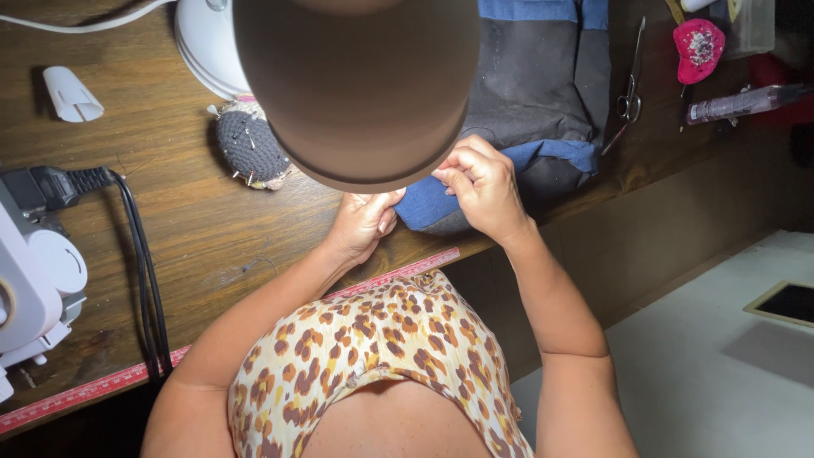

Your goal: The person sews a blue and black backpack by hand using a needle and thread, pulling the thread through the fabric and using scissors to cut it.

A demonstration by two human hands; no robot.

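Two hands on one piece of cloth: the right hand [483,185] is pinched shut on the blue edge of the dark grey and blue fabric piece [530,102], fingertips pressed together right at the hem, while the left hand [363,220] is curled beneath the near corner of it, fingers closed, though the lamp hides just what they grip. The fabric lies at the front edge of the wooden worktop [186,212], its long axis running away from the person toward the back, the blue-banded near end pointing down at the body and hanging slightly over the edge. A big brown lampshade [356,85] hangs right over the work and blocks the middle. Left of the hands sits a grey crocheted pincushion [250,146] stuck with pins, near a white lamp base [208,47]. Far left, a white sewing machine [34,280] with black cables [148,280] trailing off the worktop. A red measuring tape [102,386] runs along the front edge. Scissors [629,97] lie right of the fabric, a pink pincushion [699,47] beyond. Pale floor [704,373] below right.
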